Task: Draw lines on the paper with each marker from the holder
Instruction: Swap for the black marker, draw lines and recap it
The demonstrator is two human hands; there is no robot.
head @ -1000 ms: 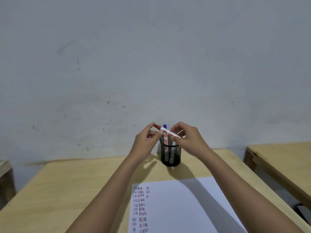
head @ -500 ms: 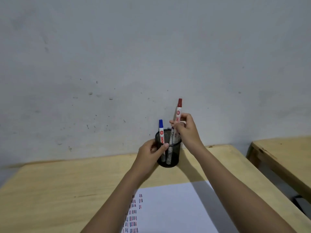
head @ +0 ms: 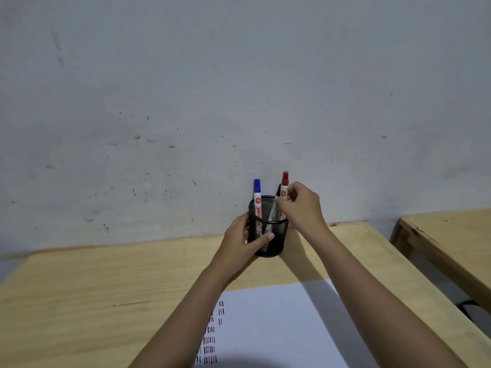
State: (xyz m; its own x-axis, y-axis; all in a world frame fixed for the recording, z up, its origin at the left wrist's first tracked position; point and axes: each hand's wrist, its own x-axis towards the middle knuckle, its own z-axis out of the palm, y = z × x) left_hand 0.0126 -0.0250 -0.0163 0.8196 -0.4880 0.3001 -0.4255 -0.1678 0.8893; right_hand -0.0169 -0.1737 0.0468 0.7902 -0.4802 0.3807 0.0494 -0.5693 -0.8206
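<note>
Your right hand point(head: 300, 205) is pinched around the upper barrel of the red-capped marker point(head: 284, 187), thumb and fingers closed on it just below the cap, with the lower part of the marker standing inside the black mesh holder point(head: 276, 235). The marker is close to upright, cap end up. Beside it, a black-capped marker point(head: 273, 211) leans in the holder, partly hidden behind your thumb.

Your left hand point(head: 240, 241) is wrapped around the left side of the holder, thumb pressed across the front of the mesh and the other fingers curled behind it (their tips are out of sight). At the holder's left rim stands the blue-capped marker point(head: 257, 197), upright, cap up, untouched by either hand.

The holder sits on the far part of the wooden desk point(head: 93, 288), near the wall point(head: 239, 75). Nearer to you, well apart from the holder, the white paper point(head: 279, 328) lies flat between your forearms, with rows of short red, blue and black strokes point(head: 210, 341) along its left edge. A second desk point(head: 451, 243) stands off to your right.
</note>
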